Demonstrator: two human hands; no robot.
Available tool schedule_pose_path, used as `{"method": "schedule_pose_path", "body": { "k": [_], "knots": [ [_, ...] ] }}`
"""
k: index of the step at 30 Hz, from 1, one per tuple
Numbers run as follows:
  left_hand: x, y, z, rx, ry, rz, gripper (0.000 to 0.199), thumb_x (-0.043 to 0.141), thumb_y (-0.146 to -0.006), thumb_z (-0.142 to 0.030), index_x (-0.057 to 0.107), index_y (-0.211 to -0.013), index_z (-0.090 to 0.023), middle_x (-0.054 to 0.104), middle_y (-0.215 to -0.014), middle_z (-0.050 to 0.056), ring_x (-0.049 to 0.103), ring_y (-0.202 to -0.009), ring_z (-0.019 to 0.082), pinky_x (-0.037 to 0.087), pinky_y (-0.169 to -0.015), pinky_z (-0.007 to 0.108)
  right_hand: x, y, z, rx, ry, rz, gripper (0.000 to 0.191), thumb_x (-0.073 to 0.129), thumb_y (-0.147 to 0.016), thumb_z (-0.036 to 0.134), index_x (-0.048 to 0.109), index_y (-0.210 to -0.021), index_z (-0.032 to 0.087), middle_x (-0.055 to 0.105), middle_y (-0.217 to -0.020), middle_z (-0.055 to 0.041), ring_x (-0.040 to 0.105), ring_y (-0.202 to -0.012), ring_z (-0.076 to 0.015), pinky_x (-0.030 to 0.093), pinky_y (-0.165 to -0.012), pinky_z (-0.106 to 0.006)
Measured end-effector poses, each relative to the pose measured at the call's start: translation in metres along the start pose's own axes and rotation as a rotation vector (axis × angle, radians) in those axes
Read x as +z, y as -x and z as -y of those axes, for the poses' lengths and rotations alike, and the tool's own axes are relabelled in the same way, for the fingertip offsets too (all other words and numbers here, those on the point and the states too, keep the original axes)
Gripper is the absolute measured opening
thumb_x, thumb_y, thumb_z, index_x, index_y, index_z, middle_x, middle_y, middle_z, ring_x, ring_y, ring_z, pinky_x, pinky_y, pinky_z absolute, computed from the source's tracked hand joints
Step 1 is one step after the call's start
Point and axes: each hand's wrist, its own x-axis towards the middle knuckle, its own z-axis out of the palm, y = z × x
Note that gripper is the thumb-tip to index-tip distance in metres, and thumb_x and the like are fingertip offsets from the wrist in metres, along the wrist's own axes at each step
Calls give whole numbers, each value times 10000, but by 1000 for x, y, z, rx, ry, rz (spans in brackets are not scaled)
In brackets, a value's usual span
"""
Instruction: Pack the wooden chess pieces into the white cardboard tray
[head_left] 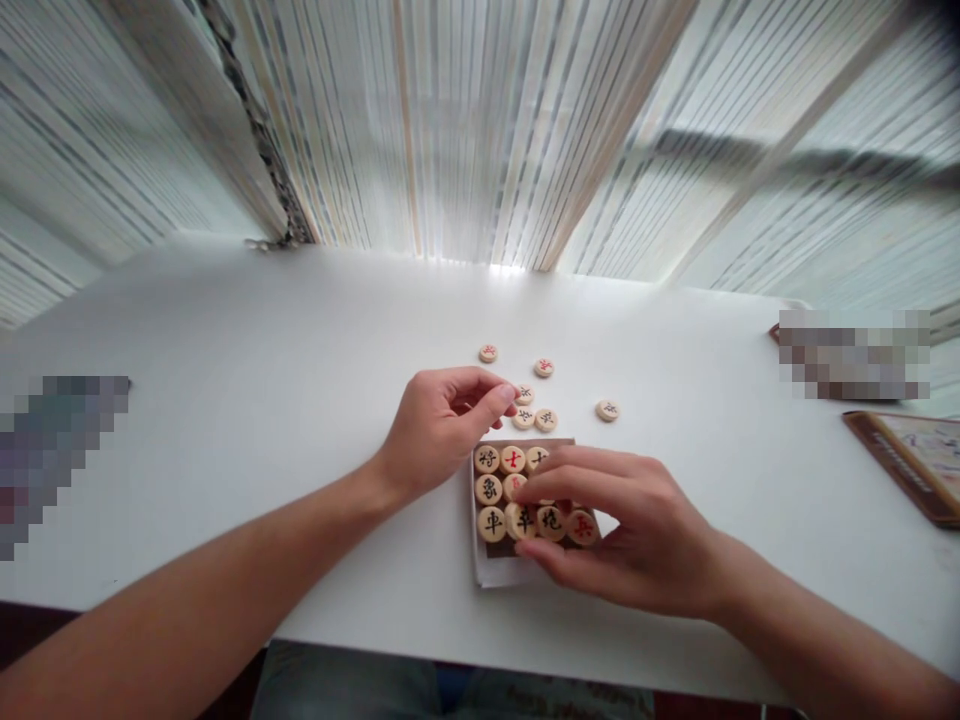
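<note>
A small open box (480, 570) on the white table holds rows of round wooden Chinese chess pieces with red or black characters. My right hand (630, 530) reaches over it from the right and covers part of the rows. Its thumb and fingertips are around a black-lettered chess piece (519, 521) in the front row, which overlaps its neighbours. Behind the box's left corner, my left hand (454, 425) is closed in a pinch. Its fingertips are right beside a loose chess piece (526, 394); whether they grip anything is hidden.
More loose pieces lie beyond the box, among them a red-lettered piece (544, 368) and a black-lettered piece (608, 410) farther right. A brown-edged flat item (896, 470) is at the table's right, with blurred objects at both sides. A string curtain (465, 130) hangs behind the table (300, 350).
</note>
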Motion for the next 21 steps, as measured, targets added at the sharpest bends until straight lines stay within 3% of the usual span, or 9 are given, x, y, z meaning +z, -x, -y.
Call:
{"method": "schedule_pose_path", "body": {
  "k": [7,17,21],
  "knots": [
    [1,0,0,30,9,14,158,721,-931,-242,819,-867,-136,822,-800,55,714,-671,126,580,-622,230,8,3,4,-83,52,167,101,743,-968,239,735,-1005,145,714,-861,-61,611,-792,-201,489,-763,-333],
    [2,0,1,36,-39,18,176,715,-934,-259,822,-874,-132,814,-789,61,719,-684,147,592,-634,263,13,6,2,-97,106,213,147,737,-999,262,767,-1052,128,724,-908,-86,604,-851,-235,476,-782,-353],
    [2,0,1,38,-40,22,176,719,-936,-257,820,-874,-127,806,-776,58,713,-676,145,591,-634,265,11,5,2,-116,95,194,134,719,-1004,239,776,-975,121,710,-842,-81,574,-790,-227,455,-749,-366]
  ]
}}
